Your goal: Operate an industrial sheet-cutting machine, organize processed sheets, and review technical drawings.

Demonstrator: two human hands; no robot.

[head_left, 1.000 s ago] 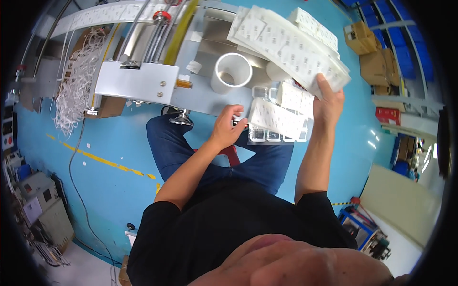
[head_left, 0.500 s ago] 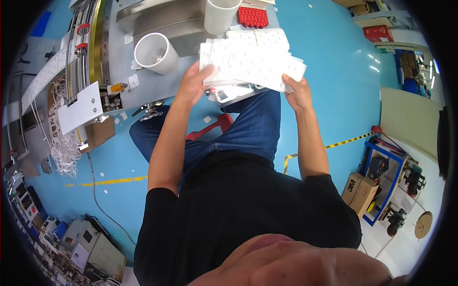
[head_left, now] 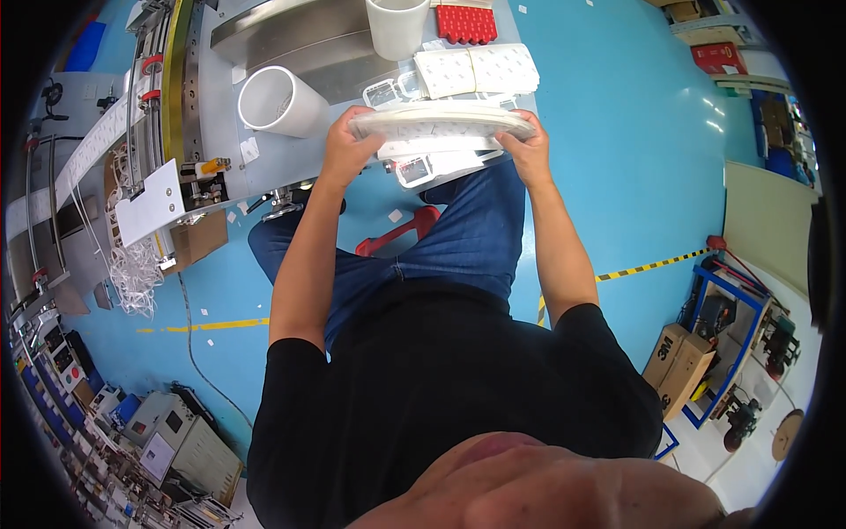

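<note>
Between my two hands a stack of white printed sheets (head_left: 441,126) is held edge-on, bowed slightly upward in the middle. My left hand (head_left: 345,148) grips its left end, thumb in front and fingers behind. At the other end my right hand (head_left: 528,150) pinches the stack in the same way. Just beyond lies a bundle of similar white sheets (head_left: 445,72) with a band around it. Under and around the held stack are thin white frame-shaped pieces (head_left: 414,169) on the table's near edge; the stack partly hides them.
A white cylindrical cup (head_left: 300,110) stands left of my hands, and another white cup (head_left: 397,31) farther back beside a red ridged block (head_left: 465,25). Machine rails with a white plate (head_left: 152,204) run along the left. A red bar (head_left: 401,233) shows between my legs.
The fanned sheets have been drawn together and tilted from face-up to edge-on. My right hand has moved left, closer to my left hand. The banded bundle is now uncovered.
</note>
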